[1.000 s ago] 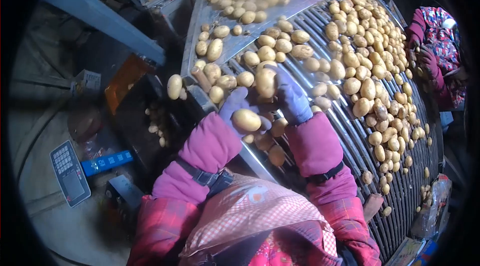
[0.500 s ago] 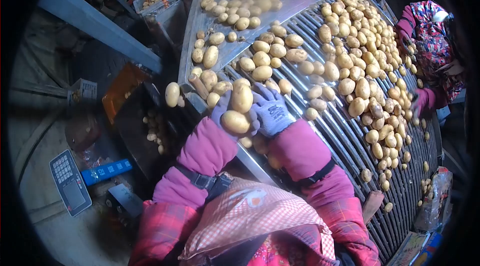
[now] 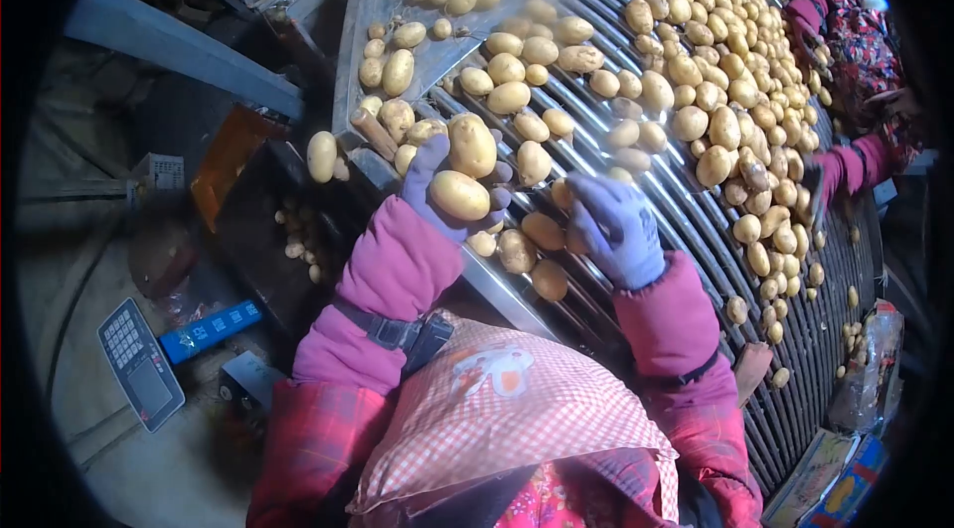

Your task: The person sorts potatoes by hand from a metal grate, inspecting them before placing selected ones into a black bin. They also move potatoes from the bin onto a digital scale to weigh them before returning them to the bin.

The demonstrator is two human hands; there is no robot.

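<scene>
My left hand point(image 3: 437, 192), in a purple glove, holds two potatoes. A larger upright potato point(image 3: 472, 145) rests toward the fingers, and an oval potato point(image 3: 459, 195) lies in front of it in the palm. My right hand point(image 3: 618, 233), also gloved, is over the metal bars to the right, its fingers curled round a small potato point(image 3: 562, 193) that is partly hidden. Below and left of that hand, several loose potatoes lie on the bars, among them a brownish potato point(image 3: 543, 230) and a rounder potato point(image 3: 550, 281).
A mass of potatoes point(image 3: 720, 81) covers the right of the barred sorting table point(image 3: 696, 280). More lie on the metal sheet point(image 3: 437, 41) at the back. A co-worker's sleeve point(image 3: 850, 175) reaches in from the right. A scale point(image 3: 139, 364) stands lower left, a metal post point(image 3: 184, 51) upper left.
My right hand has moved away from my left hand, to the right over the bars. My left hand still holds both potatoes. The view has shifted slightly.
</scene>
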